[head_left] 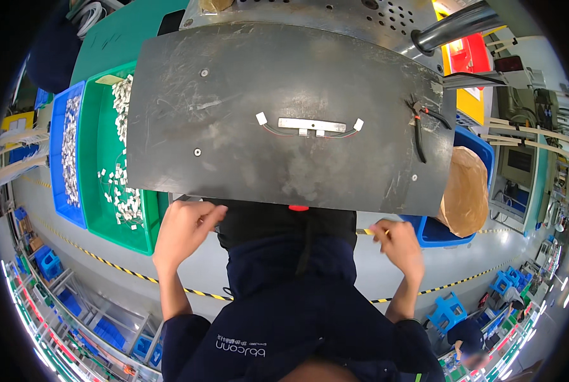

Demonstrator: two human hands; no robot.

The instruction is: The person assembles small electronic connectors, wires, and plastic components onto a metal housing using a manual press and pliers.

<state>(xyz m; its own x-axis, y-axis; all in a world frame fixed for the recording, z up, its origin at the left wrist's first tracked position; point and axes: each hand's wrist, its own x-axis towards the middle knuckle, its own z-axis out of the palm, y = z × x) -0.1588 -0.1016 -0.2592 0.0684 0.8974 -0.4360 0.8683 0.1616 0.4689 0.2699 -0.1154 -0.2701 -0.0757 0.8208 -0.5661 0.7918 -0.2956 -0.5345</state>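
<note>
On the dark metal plate (233, 76) lies a small wire harness: a pale metal strip (329, 125) with thin wires along its near side and a white connector (261, 118) at the left end, another white connector (359, 125) at the right. My left hand (184, 230) hovers by the plate's near left edge, fingers loosely bent, nothing visible in it. By the near right edge is my right hand (400, 247), slightly blurred, its fingers loosely curled and apart, also without a visible object. Neither hand touches the harness. Black-handled cutting pliers (419, 130) rest on the plate's right side.
Left of the plate stand a green bin (146, 219) and a blue bin (58, 153), both with many small white connectors. A brown paper bag (466, 194) sits in a blue tub (428, 237) on the right. A metal cylinder (456, 28) juts in at the far right.
</note>
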